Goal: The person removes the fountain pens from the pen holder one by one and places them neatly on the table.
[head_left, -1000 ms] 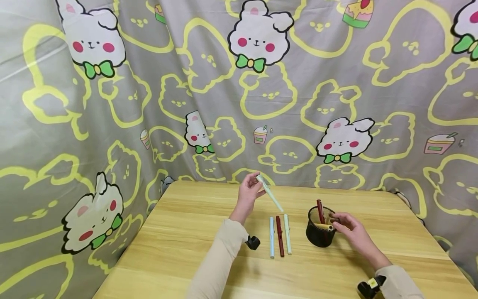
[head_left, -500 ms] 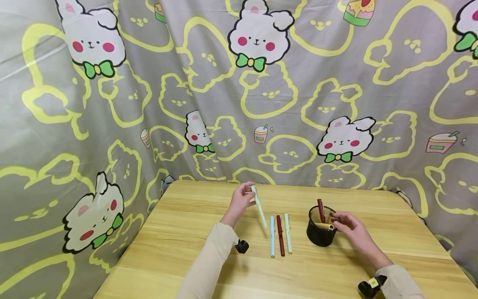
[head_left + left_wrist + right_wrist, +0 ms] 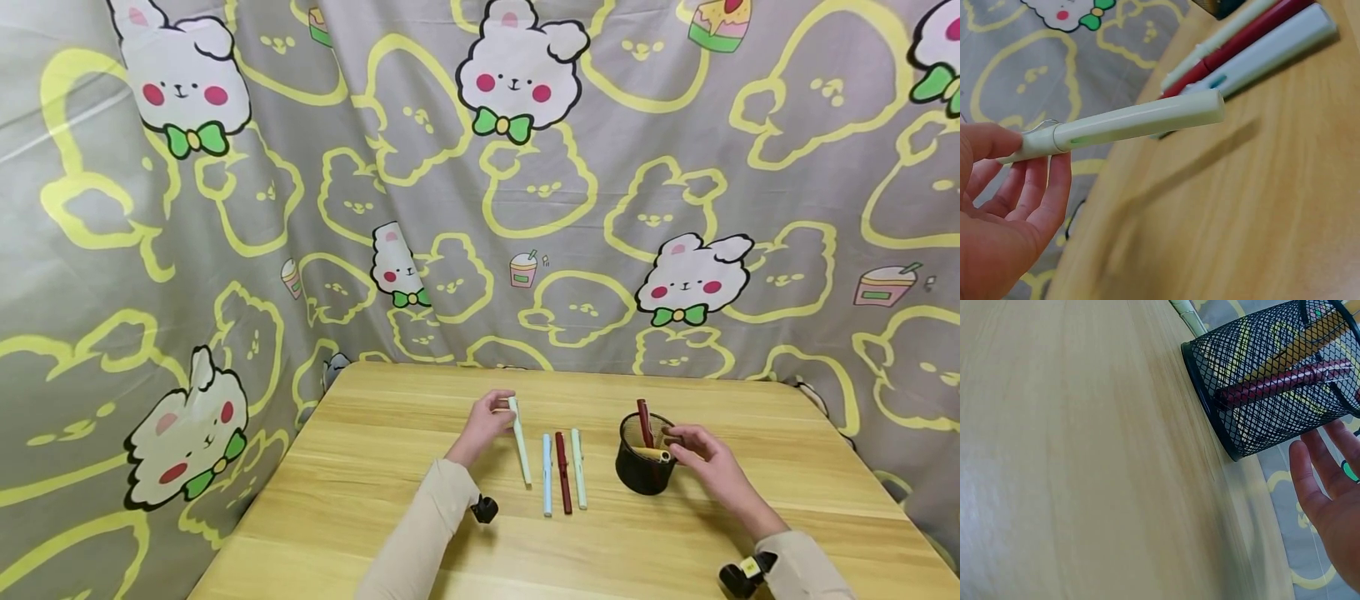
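Observation:
My left hand pinches a pale green pen near its clip end, between thumb and fingers. In the left wrist view that pen is held above the table, its shadow below it. To its right, a light blue pen, a dark red pen and another pale green pen lie side by side. My right hand is at the right side of a black mesh pen cup, fingers loosely extended by its rim; contact is hard to tell. A dark red pen and a yellow pen lean inside the cup.
The wooden table reaches back to a grey curtain with cartoon rabbits, which hangs behind it and along the left. A black wrist camera sits on the left sleeve, another camera on the right.
My left hand has moved left and down toward the table with the pale green pen, which has turned more upright in the head view. My right hand and the cup stay almost the same.

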